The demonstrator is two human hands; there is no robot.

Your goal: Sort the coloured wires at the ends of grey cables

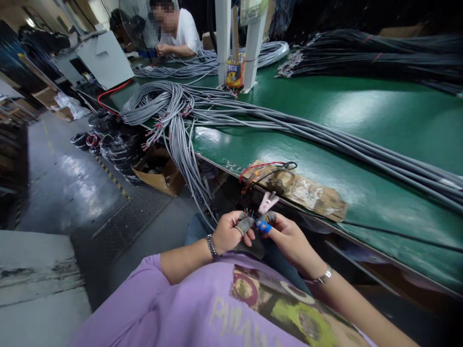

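Note:
My left hand (229, 232) is closed in a pinch, a grey cover on its thumb. Thin coloured wires (247, 213), red, green and blue among them, fan out above its fingertips; the cable below is hidden by the hand. Close beside it, my right hand (289, 235) is also pinched, with blue tape on the thumb and a grey cover on a finger. What lies between its fingertips is too small to tell. Just beyond them, at the bench edge, a pale pink clip (268, 202) stands up.
Long grey cables (275, 120) run across the green bench (379, 115), some hanging over its edge. A taped cardboard piece (307, 193) lies along the front edge with red and black leads. Black cable bundles (361, 55) lie far right. A co-worker (181, 31) sits across the bench.

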